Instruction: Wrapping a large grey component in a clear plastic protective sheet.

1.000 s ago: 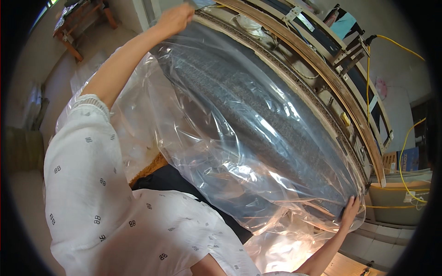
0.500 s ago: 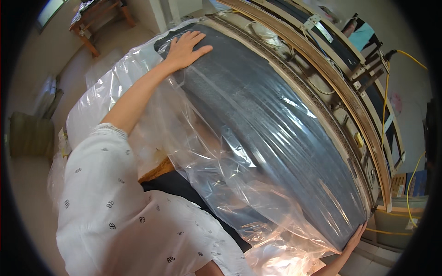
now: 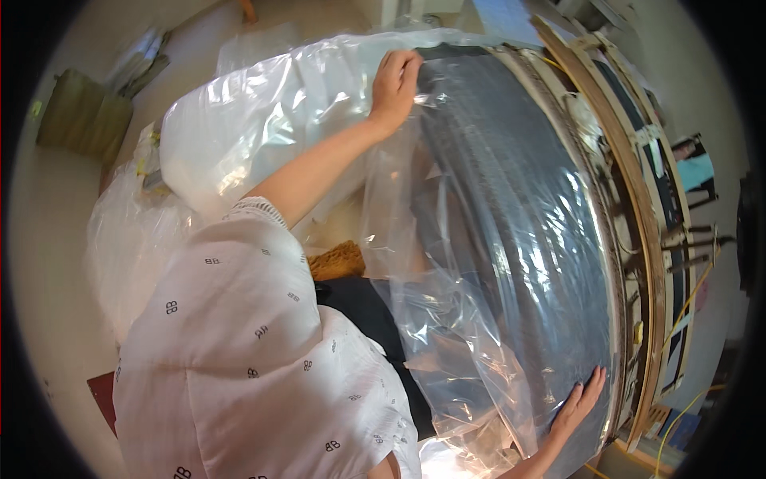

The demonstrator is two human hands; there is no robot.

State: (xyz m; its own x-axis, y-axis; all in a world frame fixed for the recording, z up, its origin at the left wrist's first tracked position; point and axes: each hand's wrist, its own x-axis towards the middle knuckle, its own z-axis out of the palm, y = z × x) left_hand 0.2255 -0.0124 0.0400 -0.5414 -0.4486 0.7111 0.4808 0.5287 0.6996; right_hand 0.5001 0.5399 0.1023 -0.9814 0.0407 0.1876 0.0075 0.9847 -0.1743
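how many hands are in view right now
2. The left hand is at the far left corner of the dark surface with its fingers bent; the right hand rests toward the near end, fingers extended. No others show.

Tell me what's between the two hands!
In the head view, clear plastic over a dark grey surface lies between the left hand and right hand.
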